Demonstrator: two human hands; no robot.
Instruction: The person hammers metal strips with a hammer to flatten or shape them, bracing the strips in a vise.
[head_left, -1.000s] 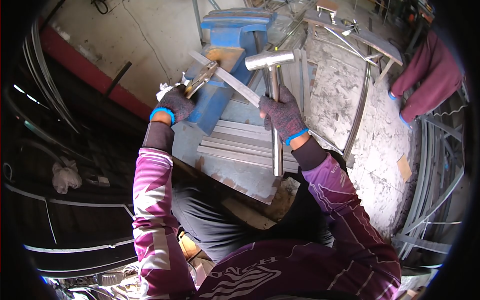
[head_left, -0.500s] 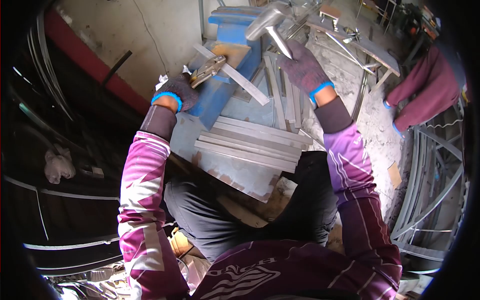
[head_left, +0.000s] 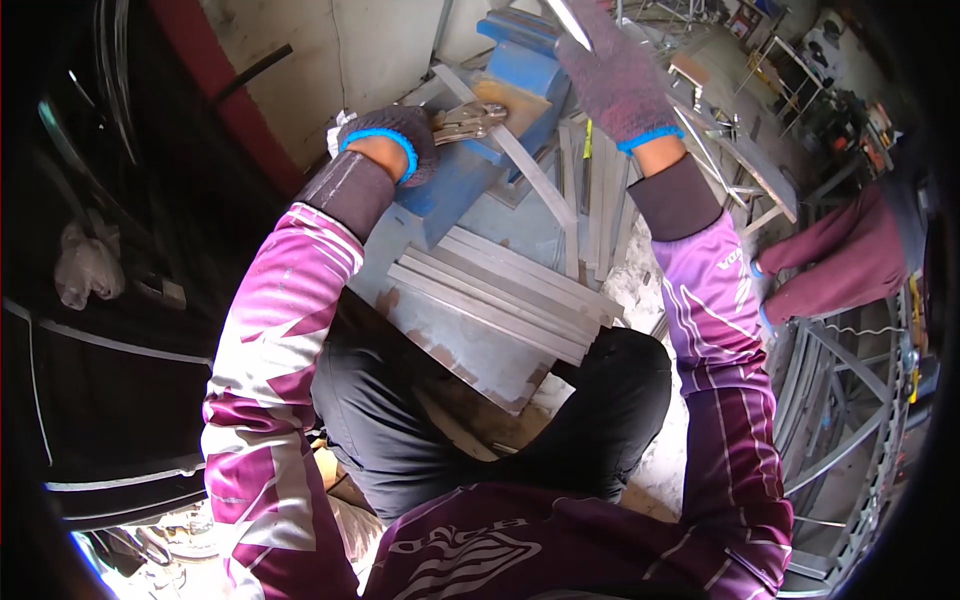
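My left hand (head_left: 405,140), in a dark knit glove with a blue cuff, is closed around the locking pliers (head_left: 470,122). Their jaws grip a flat metal bar (head_left: 535,170), which lies slantwise across the blue anvil-like block (head_left: 525,65). Raised to the right of the block is my right hand (head_left: 620,85), gloved the same way and wrapped round a hammer (head_left: 570,22). Only a bright length of the hammer's shaft shows; its head is beyond the top edge.
Several flat metal bars (head_left: 500,298) lie side by side on a worn metal plate (head_left: 470,365) before my knees. More strips (head_left: 604,190) lie right of the block. A person in maroon trousers (head_left: 840,255) is at the right, near a metal frame (head_left: 850,440).
My right hand has risen with the hammer, whose head has left the picture. The view has shifted, so the block, pliers and left hand appear further right. The left hand keeps its grip.
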